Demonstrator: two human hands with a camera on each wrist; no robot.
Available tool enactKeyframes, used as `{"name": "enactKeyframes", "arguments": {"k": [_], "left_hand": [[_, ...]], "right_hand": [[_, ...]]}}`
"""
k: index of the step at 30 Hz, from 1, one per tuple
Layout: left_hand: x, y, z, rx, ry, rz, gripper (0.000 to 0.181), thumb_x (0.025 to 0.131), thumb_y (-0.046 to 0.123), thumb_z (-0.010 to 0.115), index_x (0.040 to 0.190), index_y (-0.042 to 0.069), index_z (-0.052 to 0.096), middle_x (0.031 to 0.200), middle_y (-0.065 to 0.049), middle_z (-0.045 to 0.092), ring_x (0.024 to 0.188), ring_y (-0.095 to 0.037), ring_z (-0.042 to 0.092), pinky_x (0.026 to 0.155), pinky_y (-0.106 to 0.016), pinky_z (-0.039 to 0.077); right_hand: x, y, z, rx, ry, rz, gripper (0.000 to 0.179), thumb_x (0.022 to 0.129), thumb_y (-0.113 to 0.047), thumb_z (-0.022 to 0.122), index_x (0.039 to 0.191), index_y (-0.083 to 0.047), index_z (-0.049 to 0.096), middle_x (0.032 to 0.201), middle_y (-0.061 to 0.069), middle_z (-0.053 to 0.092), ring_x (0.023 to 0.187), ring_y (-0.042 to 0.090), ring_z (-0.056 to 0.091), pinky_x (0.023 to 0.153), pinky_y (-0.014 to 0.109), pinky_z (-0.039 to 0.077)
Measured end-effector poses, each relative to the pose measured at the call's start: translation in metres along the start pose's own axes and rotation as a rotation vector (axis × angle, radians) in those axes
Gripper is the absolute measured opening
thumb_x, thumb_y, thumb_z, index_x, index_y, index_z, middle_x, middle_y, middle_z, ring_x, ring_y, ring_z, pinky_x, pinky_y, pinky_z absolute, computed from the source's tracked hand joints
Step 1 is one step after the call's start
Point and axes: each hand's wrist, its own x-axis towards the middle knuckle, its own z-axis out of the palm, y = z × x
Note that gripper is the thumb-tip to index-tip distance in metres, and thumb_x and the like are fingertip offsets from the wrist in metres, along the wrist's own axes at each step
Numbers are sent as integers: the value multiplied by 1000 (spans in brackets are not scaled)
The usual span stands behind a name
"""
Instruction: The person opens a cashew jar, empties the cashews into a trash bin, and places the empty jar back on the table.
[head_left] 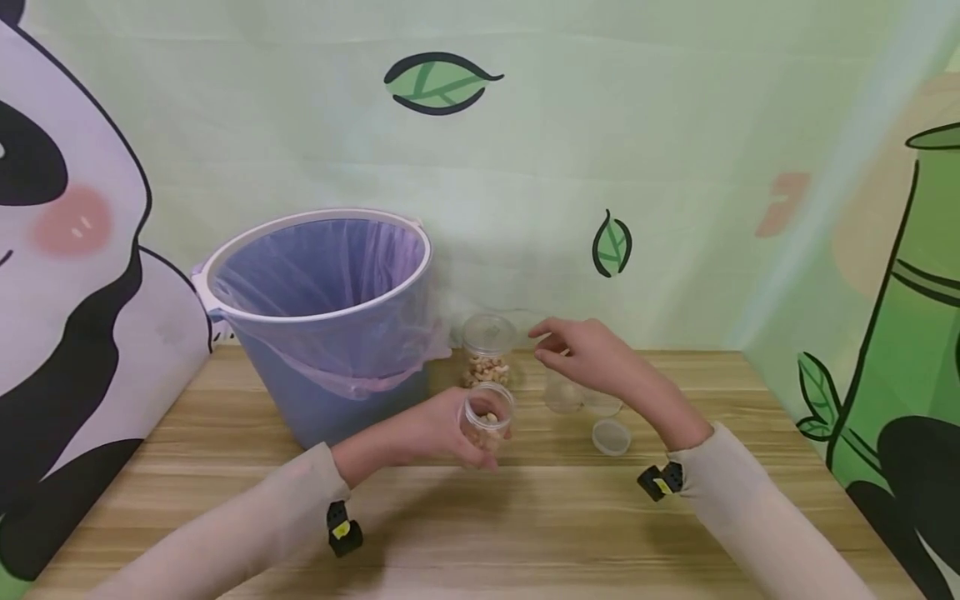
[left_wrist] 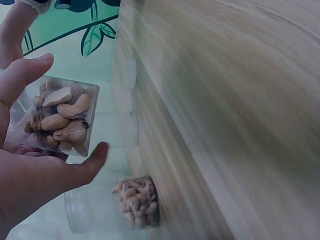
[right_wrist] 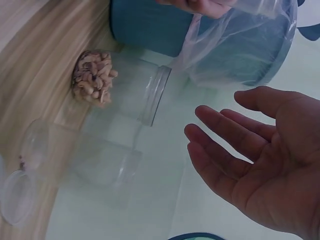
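Observation:
My left hand (head_left: 435, 429) grips a small clear jar (left_wrist: 75, 117) with cashews in its lower part, its open mouth tilted toward the head camera. My right hand (head_left: 592, 354) is raised with nothing in it, fingers loosely bent and apart. In the right wrist view, its palm and fingers (right_wrist: 240, 132) show beside a larger clear jar of cashews (right_wrist: 95, 80), which stands upright on the table. Another clear jar (right_wrist: 87, 155) stands nearby, partly hidden by my right hand in the head view. A small round clear lid (head_left: 611, 437) lies in front of it.
A blue bin (head_left: 300, 367) lined with a thin pinkish bag (head_left: 375, 258) stands at the left, close to my left forearm. The wooden table (head_left: 525, 533) ends at a printed cloth backdrop (head_left: 517, 167) behind the jars.

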Motion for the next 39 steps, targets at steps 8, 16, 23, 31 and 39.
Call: {"name": "enactKeyframes", "arguments": {"k": [8,16,23,31,39], "left_hand": [[-9,19,-14,105,-19,-6,39,77,9,89,111,6,68,108,-5,71,96,-19,69,79,-28,56],[-21,46,-31,229,-60,80,39,77,12,90,109,8,69,104,0,68,92,-12,60,78,-27,52],[-37,63,-46,274,-87,69,38,77,13,89,106,9,65,98,1,61,73,-10,56,65,-26,51],[-47,86,-56,356,-27,-13,44,73,16,91,108,13,65,95,2,63,75,-13,60,70,-28,52],[-51,112,-63,289,37,-100,52,75,19,92,116,13,60,106,-7,59,77,-17,58,67,-31,52]], "right_hand": [[22,-19,-4,22,8,-38,32,104,-25,59,131,-8,63,115,9,74,107,24,70,89,43,56],[39,-35,-2,81,34,-71,34,105,-36,56,127,-13,68,118,2,72,109,18,67,93,40,54],[65,-46,1,347,80,-66,36,108,-38,50,118,-10,70,111,5,72,101,20,69,90,40,55],[96,-56,10,729,98,-13,39,108,-31,49,115,3,67,120,21,69,111,33,67,92,36,56],[114,-73,15,823,34,98,51,106,-44,50,125,2,59,126,18,64,115,34,64,97,44,53]]}}
